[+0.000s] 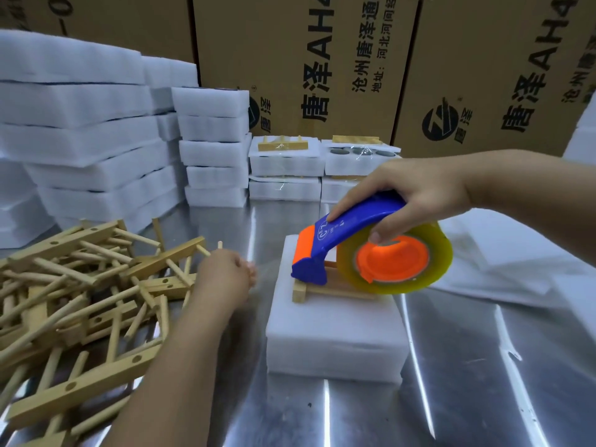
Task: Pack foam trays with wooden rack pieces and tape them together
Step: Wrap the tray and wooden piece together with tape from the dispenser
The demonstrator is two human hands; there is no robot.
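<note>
While I watched through the head camera, the job looked partway through one pack, with several finished. The foam tray block sat on the steel worktop in mid view, and I took it as my landmark. On its top lay a wooden rack piece, so loading of this pack seemed done or nearly so. My right hand gripped the tape dispenser with fingers wrapped over its blue handle and roll. The dispenser's blue nose was down on the far end of that rack piece. I could make out no tape across the block, so I judged the taping had barely begun. My left hand hung just left of the block, blurred and with fingers curled, near the pile of rack pieces. Whether it held anything, I could not tell. Behind the block stood taped packs with wood under clear film, which I counted as completed work. Far left of the block rose stacks of empty foam trays, and with that large pile they suggested many packs remained.
</note>
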